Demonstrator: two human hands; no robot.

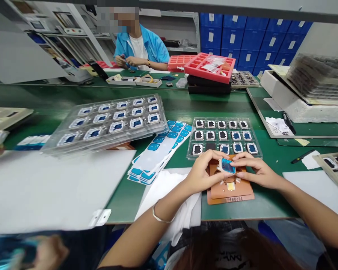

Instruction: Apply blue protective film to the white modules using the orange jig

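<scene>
My left hand [204, 172] grips a small white-framed watch case [227, 166] by its left side, thumb below and fingers above. My right hand [256, 170] closes on the same case from the right, fingertips at its blue-covered face. The case is tilted just over a brown fixture plate [219, 193], which has cut-outs and a yellowish patch. Right behind my hands lies a clear tray [189, 150] of similar cases, some with dark faces and some with blue. Sheets of blue stickers [157, 150] are fanned out to the left, beside a white cloth [169, 191].
A stack of clear trays [115, 131] with more cases stands at left, partly over a white board [101, 172]. Red compartment trays [211, 67] sit at the back. A co-worker [141, 45] works opposite; other people's hands show at the left and right edges. A marker [289, 123] lies right.
</scene>
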